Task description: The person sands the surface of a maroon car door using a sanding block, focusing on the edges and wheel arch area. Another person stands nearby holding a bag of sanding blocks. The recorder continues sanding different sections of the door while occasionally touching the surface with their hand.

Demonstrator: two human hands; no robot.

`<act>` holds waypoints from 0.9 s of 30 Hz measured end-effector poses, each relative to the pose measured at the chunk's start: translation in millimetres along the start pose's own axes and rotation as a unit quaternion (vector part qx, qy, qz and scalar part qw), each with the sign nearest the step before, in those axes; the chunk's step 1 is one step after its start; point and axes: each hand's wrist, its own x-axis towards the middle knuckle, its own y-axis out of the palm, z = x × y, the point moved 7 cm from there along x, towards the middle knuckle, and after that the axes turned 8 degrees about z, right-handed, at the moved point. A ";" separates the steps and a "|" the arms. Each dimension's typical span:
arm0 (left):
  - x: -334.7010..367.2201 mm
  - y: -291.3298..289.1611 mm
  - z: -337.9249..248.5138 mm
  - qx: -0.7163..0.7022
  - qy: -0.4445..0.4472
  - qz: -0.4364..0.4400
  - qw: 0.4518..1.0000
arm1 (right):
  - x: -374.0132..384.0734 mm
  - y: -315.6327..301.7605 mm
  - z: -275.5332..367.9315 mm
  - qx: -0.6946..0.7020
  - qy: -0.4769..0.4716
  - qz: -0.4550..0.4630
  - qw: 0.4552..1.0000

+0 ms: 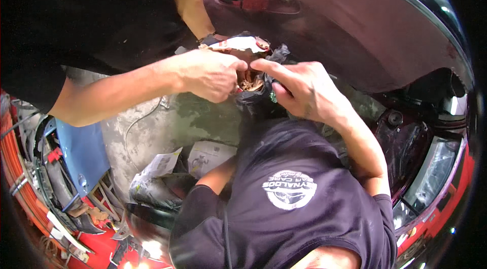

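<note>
My right hand (309, 89) reaches in from the right, index finger stretched over the mouth of a black plastic bag (253, 97), thumb apart. Its fingertip is close to a co-worker's hand (213, 73) at the bag's left side; I cannot tell if they touch. Inside the bag lie brown, flaky pieces (252, 82) of a kind I cannot make out. A torn white-and-red paper wrapper (241, 43) lines the far rim. The co-worker's other arm (195, 10) ends behind the wrapper. My left forearm (218, 175) runs behind my shirt, and the hand is hidden.
A dark maroon car body (324, 20) stands along the far and right side. At the left lie a blue panel (83, 152) and several long orange parts (23, 188). Printed sheets (210, 157) lie near my left arm. A thin cable (137, 122) crosses the concrete floor.
</note>
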 end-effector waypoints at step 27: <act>97.6 149.6 -65.7 -0.598 -0.334 -0.172 0.708 | 12.1 40.6 -38.7 -0.075 0.068 0.153 0.983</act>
